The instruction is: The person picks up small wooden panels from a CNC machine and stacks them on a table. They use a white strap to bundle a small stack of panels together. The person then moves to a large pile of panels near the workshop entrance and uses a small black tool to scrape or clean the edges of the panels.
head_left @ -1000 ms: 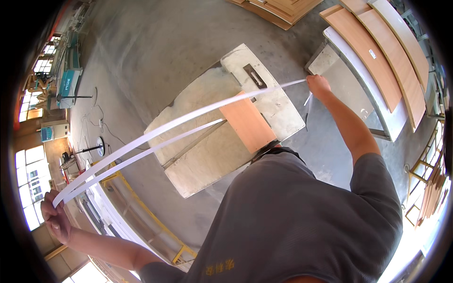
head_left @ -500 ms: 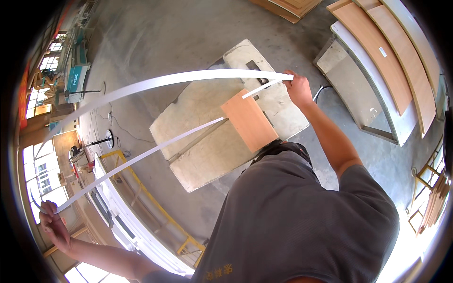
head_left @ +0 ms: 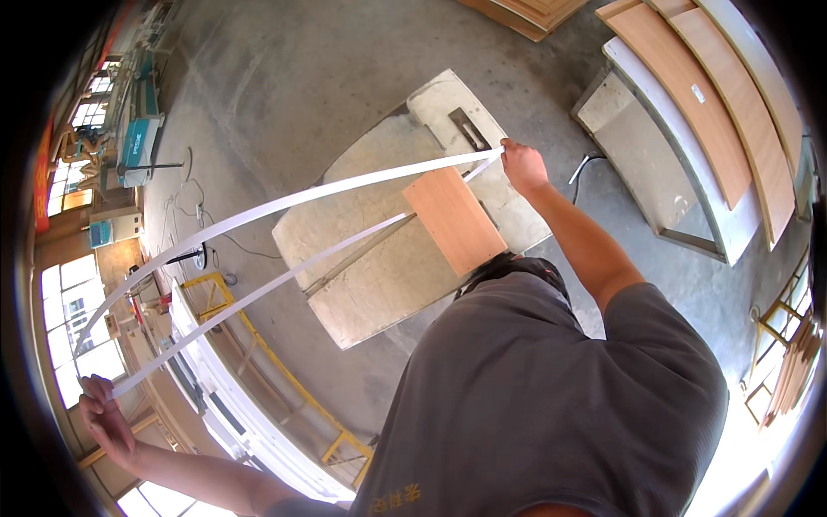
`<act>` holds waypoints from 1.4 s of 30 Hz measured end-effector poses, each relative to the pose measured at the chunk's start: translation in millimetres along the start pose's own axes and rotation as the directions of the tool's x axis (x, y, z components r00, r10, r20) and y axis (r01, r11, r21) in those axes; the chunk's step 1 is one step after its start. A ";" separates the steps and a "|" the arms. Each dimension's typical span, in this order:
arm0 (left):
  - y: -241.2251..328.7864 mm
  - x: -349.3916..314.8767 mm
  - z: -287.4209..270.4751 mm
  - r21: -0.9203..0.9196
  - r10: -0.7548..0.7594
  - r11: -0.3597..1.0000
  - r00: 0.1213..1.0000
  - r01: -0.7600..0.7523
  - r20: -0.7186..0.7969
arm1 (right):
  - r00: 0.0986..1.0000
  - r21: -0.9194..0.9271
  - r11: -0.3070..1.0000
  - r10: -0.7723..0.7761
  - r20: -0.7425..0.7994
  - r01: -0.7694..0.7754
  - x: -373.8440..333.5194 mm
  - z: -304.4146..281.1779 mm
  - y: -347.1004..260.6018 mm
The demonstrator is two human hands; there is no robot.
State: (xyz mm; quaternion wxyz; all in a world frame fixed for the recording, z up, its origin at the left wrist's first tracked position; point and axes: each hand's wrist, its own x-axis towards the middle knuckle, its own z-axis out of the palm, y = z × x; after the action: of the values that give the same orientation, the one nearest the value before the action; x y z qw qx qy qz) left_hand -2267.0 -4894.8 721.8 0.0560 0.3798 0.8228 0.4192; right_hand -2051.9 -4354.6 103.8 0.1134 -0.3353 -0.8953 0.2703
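Note:
A long, thin white edging strip (head_left: pixel 336 186) spans between my two hands. At the far left, the raised fingers of my left hand (head_left: pixel 107 420) close on it. My right hand (head_left: pixel 524 167) pinches it over the right part of the worktable (head_left: pixel 366 297). The upper run bows between the hands. From the right hand a second run doubles back to a small rectangular wood-coloured board (head_left: pixel 457 222), is hidden there, and comes out on the left toward my left hand. The board lies on the table, close to my body, with neither hand touching it.
Curved wood-coloured panels (head_left: pixel 689 95) rest on a grey-white frame at the right. More boards (head_left: pixel 538 17) lie at the top. A yellow metal frame (head_left: pixel 276 349) and long white pieces (head_left: pixel 233 405) stand at lower left. Cables (head_left: pixel 228 237) run across the floor.
My right hand has moved left and slightly down with the strip. The strip's upper arc has dropped and flattened. My left hand has shifted slightly right and down; the board looks nearly unmoved.

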 end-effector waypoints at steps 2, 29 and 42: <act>1.0 -4.4 -5.7 0.004 -0.003 1.000 1.000 0.003 0.007 | 0.999 -0.019 0.999 0.029 -0.015 -0.029 -0.3 -0.3 -1.2; 6.6 15.2 -6.2 -0.013 0.137 0.991 0.987 -0.136 0.087 | 0.877 0.484 0.752 0.476 0.070 -0.447 -0.7 110.7 13.5; -33.8 69.3 90.4 -0.128 0.117 0.990 0.887 -0.066 0.447 | 0.848 -0.062 0.983 -0.115 0.517 0.172 13.7 106.5 -162.1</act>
State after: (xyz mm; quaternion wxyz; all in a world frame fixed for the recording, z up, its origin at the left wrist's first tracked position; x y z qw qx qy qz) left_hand -2298.4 -4801.9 654.7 0.2468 0.5019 0.7441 0.3655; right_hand -2190.5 -4491.0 106.7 -0.1262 -0.1892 -0.9289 0.2923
